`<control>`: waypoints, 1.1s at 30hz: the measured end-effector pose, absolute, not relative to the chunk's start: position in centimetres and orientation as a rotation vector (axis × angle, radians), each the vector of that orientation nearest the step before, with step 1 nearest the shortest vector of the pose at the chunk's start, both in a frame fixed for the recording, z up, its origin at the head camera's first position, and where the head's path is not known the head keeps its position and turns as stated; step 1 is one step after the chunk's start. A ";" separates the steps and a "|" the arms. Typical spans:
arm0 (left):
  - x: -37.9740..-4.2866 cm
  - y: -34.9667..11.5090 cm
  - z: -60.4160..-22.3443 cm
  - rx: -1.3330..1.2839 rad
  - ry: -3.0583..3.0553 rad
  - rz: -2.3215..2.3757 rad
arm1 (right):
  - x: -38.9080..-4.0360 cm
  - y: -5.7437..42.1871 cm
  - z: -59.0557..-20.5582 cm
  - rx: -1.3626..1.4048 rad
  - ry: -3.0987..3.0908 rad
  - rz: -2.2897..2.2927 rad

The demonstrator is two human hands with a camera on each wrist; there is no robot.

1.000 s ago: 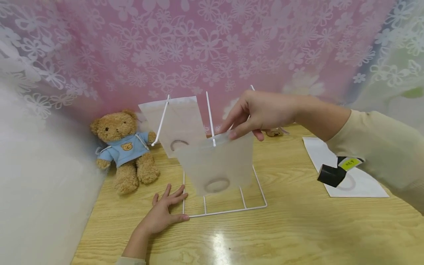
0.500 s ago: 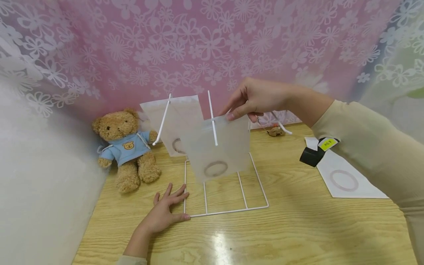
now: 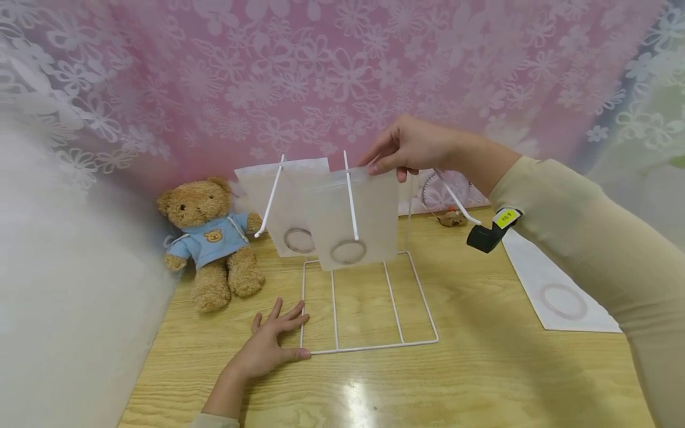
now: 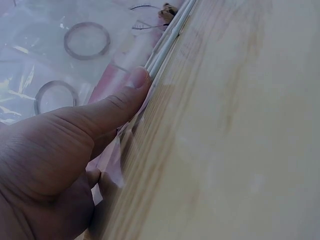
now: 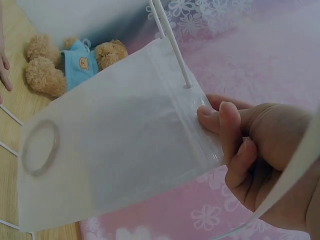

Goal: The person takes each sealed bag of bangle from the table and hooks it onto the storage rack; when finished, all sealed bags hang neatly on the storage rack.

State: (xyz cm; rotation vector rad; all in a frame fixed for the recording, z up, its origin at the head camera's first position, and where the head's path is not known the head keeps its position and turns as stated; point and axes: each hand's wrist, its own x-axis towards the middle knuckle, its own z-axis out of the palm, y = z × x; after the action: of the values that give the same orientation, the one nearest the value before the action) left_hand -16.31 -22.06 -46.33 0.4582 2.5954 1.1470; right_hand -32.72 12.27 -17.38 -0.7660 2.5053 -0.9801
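Observation:
My right hand (image 3: 414,145) pinches the top edge of a frosted plastic bag (image 3: 371,220) between thumb and fingers. A ring-shaped item (image 3: 348,252) shows at its lower end. The middle prong (image 3: 351,208) of a white wire rack passes through the bag's top, as the right wrist view shows at the hole. Another such bag (image 3: 289,202) hangs on the left prong (image 3: 271,199), a ring in its lower part. With spread fingers, my left hand (image 3: 267,345) rests at the near left corner of the rack's base (image 3: 374,348), thumb touching the wire.
A teddy bear (image 3: 209,238) in a blue top leans at the left. Another bag (image 3: 562,291) with a ring lies on the wooden table at right, partly behind my sleeve. The right prong (image 3: 457,199) holds nothing visible. Behind stands a pink floral curtain (image 3: 321,77).
My right hand has raised the pinched bag and slid it back along the middle prong, away from the tip. The left hand has stayed on the rack's base.

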 end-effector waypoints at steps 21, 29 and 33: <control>-16.1 -21.9 -46.4 0.480 2.601 1.170 | -35.0 12.1 -17.7 -0.655 2.527 -1.055; -16.2 -21.9 -46.5 0.473 2.619 1.158 | -33.9 13.8 -17.1 -0.635 2.475 -1.187; -16.3 -22.1 -46.5 0.470 2.613 1.164 | -33.3 14.9 -16.7 -0.620 2.462 -1.259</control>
State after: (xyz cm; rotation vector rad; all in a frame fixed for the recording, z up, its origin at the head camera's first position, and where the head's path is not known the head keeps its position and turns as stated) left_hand -16.28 -22.07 -46.52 0.4697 2.6134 1.1639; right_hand -33.32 14.88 -16.69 -0.6197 2.4618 -1.2589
